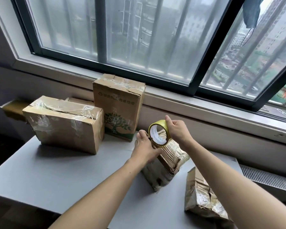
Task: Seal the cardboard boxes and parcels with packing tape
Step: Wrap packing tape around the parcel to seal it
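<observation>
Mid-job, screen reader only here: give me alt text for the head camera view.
The right hand holds a yellow tape roll above a crumpled parcel on the grey table, while the left hand grips that parcel's top. A second parcel lies at right; a low taped box and an upright printed box sit back left, under a window.

Only two arms of the person are in view. The left hand [145, 149] and the right hand [177, 129] are bare. The left forearm [106, 187] and the right forearm [221, 176] are bare too, uncovered along the whole length that shows, down to the bottom edge of the picture. Both forearms are smooth and slim, widening from narrow wrists. A small dark mark sits on the left forearm, a little behind the wrist. The fingernails are too small to make out.
</observation>
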`<state>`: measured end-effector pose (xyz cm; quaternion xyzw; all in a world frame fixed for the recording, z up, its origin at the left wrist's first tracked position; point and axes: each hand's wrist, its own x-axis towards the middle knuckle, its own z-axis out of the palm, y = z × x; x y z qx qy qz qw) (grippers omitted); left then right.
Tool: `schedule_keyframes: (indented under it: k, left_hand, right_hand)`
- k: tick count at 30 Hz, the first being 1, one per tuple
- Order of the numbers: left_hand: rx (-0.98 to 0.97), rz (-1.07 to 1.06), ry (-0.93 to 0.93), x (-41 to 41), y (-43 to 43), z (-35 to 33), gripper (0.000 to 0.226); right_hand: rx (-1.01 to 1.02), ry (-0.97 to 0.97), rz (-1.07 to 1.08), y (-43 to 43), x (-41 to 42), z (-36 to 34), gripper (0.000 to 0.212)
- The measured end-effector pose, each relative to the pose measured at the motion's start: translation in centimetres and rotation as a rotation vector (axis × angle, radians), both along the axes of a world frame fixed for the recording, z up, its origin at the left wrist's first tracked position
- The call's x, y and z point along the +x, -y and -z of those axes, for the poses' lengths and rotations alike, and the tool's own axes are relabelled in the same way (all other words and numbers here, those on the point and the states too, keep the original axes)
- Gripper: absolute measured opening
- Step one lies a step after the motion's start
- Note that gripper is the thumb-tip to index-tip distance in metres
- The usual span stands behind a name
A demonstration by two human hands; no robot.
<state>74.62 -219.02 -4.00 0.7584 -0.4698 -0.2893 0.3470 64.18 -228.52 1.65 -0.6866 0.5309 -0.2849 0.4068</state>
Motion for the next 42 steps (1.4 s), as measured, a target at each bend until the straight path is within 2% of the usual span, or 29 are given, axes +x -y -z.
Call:
schedule_keyframes:
  k: [3, 7, 10, 13, 16, 18, 20, 22, 28, 32, 36, 39, 42]
  left_hand:
    - [0.032, -0.002, 0.121, 0.0, -0.1, -1.1, 0.066]
    - [0.105, 0.053, 0.477, -0.4, 0.2, -2.5, 0.058]
    - [0.201, 0.098, 0.560, -0.6, 0.6, -3.0, 0.059]
    - [0.305, 0.122, 0.509, -0.5, 1.1, -3.4, 0.066]
    - [0.325, 0.075, 0.346, 0.1, 1.6, -3.0, 0.069]
    - [0.298, 0.017, 0.209, 0.3, 1.6, -2.7, 0.061]
    - [0.241, -0.046, 0.078, 0.1, 1.5, -2.5, 0.042]
    - [0.197, -0.104, 0.021, -0.2, 1.4, -2.2, 0.029]
    - [0.129, -0.158, 0.070, -1.0, 0.8, -1.9, 0.020]
    - [0.139, -0.141, -0.003, 0.1, 0.9, -2.7, 0.019]
    - [0.169, -0.197, -0.088, 1.2, 1.6, -3.0, 0.008]
    - [0.248, -0.148, 0.002, 1.2, 2.3, -3.6, 0.021]
    - [0.264, -0.113, 0.066, 1.4, 3.1, -3.4, 0.024]
  right_hand:
    - [-0.027, -0.027, 0.029, 0.3, 0.0, -0.2, 0.057]
    - [-0.081, -0.100, -0.007, 0.4, 0.6, -1.3, 0.058]
    - [-0.090, -0.113, -0.038, 0.0, 1.0, -1.8, 0.056]
    - [-0.077, -0.133, -0.058, -0.1, 0.6, -1.7, 0.055]
    - [-0.047, -0.115, -0.064, -0.2, 0.1, -1.4, 0.055]
    - [-0.038, -0.099, -0.056, -0.2, -0.2, -1.2, 0.057]
    - [-0.040, -0.078, -0.037, -0.2, -0.4, -1.2, 0.058]
    - [-0.060, -0.080, -0.038, 0.0, -0.6, -1.4, 0.058]
    - [-0.133, -0.146, -0.074, 0.0, -1.2, -1.8, 0.057]
    - [-0.052, -0.081, -0.087, 0.5, -1.7, -1.7, 0.050]
    - [-0.041, -0.086, -0.117, -0.1, -1.5, -1.7, 0.047]
    - [-0.049, -0.078, -0.108, -0.5, -0.9, -2.0, 0.049]
    - [-0.043, -0.057, -0.094, -0.7, -0.4, -2.2, 0.050]
